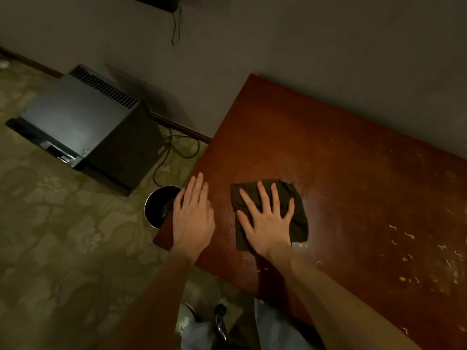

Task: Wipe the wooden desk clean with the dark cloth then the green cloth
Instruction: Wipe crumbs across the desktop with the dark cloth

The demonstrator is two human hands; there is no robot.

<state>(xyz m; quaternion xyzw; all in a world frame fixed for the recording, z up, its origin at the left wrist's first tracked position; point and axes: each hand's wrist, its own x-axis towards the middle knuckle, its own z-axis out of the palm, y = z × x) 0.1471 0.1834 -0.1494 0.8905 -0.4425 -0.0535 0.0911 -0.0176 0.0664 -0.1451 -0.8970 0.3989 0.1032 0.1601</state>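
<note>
Right hand (267, 223): laid flat, palm down, on the dark cloth (300, 221), fingers straight and spread, pointing toward the wall (303, 46). No finger curls round the fabric; the hand presses it against the surface.

Dark cloth: lies crumpled and roughly square on the wooden desk (316, 147), in the left part of the top, near the front edge. Cloth edges show on all sides of the hand except at the wrist.

Left hand (193, 218): open, palm down, fingers straight and close together. It rests on the left edge of the desk, near the front corner, and holds nothing. It sits beside the cloth and does not touch it.

Wooden desk: reddish-brown top, rear edge against the wall. Pale, curled scraps (409, 236) and small yellowish crumbs are scattered over the right part of the top, well apart from the cloth. A few specks lie just beside the cloth's near right corner and by the right wrist.

Surroundings: a round waste bin (159, 205) with a bright metal rim stands on the patterned carpet (63, 236), partly under the desk's left edge and directly beside the left hand. A dark box-shaped appliance (83, 122) with vent slots along its top stands further left. Black cables (174, 147) run across the carpet between it and the desk.
</note>
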